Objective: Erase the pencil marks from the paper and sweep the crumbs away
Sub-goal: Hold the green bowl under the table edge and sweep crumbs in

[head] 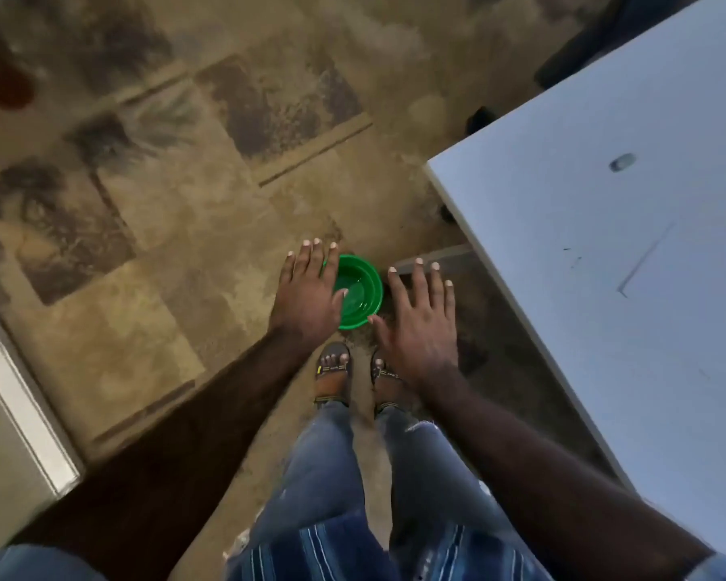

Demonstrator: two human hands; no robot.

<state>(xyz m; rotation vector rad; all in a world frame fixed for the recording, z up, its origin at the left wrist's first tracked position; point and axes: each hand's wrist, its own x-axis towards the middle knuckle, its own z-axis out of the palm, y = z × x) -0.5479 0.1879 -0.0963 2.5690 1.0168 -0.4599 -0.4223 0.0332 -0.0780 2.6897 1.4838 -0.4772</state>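
While the person stands beside the white table [596, 132], both arms reach forward and down over the patterned floor [164, 203], palms facing down. The left hand [311, 291] is spread wide with straight fingers and holds nothing; the right hand [420, 325] is the same, fingers fanned and empty. Between and below them a green bowl [359, 293] sits on the floor just ahead of the sandalled feet [332, 375], the left hand overlapping its near rim in this view (whether it touches the bowl or hovers well above it I cannot tell).

The paper [688, 262] lies on the table to the right, pale on pale, its corner edge faintly visible, with a few dark specks [573, 255] near it that may be marks or crumbs; they are too small to tell. A small greyish object [622, 162] sits further up the table; it could be the eraser, but it is blurred.

Judging from this, the erasing is not in hand at this moment, as neither hand is at the paper. To do the step well, the person should turn to the table, pin the sheet flat with one hand, rub with short strokes toward the free edge, and brush crumbs off in one direction, perhaps into the bowl.
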